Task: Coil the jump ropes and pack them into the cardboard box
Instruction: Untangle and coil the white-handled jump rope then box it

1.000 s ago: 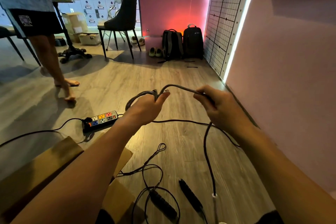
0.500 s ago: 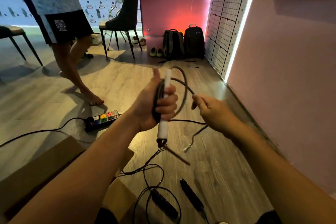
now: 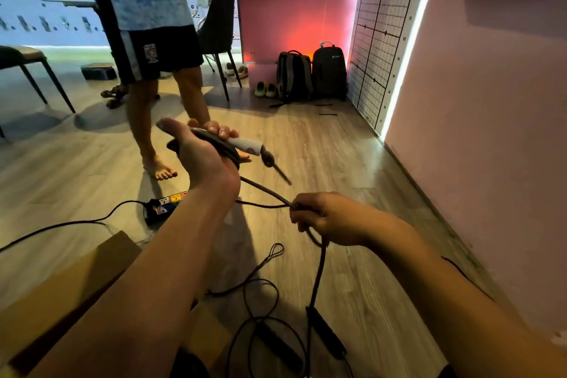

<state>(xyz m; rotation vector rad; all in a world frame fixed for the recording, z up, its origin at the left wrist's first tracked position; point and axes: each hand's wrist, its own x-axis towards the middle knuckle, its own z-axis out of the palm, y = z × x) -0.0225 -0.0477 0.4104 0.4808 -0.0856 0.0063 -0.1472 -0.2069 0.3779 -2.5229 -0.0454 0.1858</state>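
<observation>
- Now, near you on the far left, only a flap of the cardboard box (image 3: 76,285) shows. It waits there for the finished coil.
- Your left hand (image 3: 202,153) is clenched round the white handle (image 3: 245,143) and the loops of jump rope (image 3: 225,149) lying against it. Grip firmly enough that those loops cannot slide apart.
- Between your hands the rope runs in a fairly straight line. Bring each new turn up to match the size of the loops already gathered.
- A second jump rope (image 3: 277,344) lies loose on the floor, close beside the trailing cord. Lift your rope clear so the two do not tangle.
- Your right hand (image 3: 331,218) grasps the rope, which drops from it to a black handle (image 3: 326,334) near you on the floor. Let the cord slide through these fingers and untwist it as you feed.
</observation>
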